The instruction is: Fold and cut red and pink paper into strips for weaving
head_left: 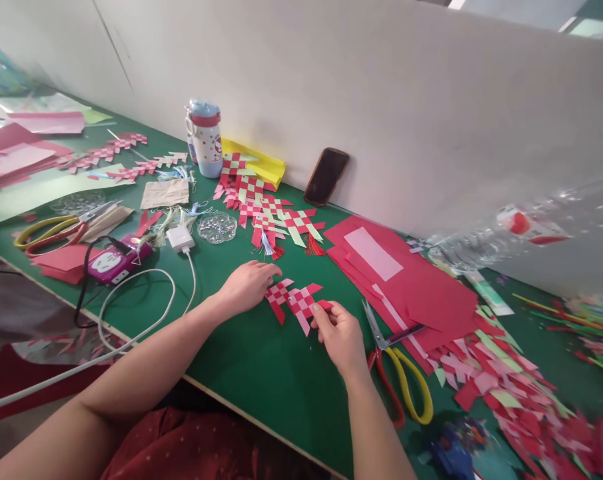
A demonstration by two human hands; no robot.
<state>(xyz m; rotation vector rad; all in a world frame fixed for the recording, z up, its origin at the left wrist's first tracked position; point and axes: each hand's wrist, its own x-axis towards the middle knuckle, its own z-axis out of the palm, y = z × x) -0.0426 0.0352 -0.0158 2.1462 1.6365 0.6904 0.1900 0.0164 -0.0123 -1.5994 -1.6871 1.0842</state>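
Note:
Two small red-and-pink woven paper fish lie end to end on the green table in front of me, a left fish [280, 293] and a right fish [301, 302]. My left hand [246, 288] is curled at the outer edge of the left fish, its thumb side against the paper; the exact grip is partly hidden. Between thumb and fingers, my right hand [337, 331] pinches the red end of the right fish. Scissors [385, 350] with red and yellow handles lie open beside my right wrist.
Finished woven fish [266, 207] with tassels are piled behind. Red paper sheets [411, 280] and cut scraps [501, 387] spread to the right. A power strip [116, 260], white cable [174, 283], bead dish [217, 227] and bottle [207, 140] stand left. A phone [326, 176] leans on the wall.

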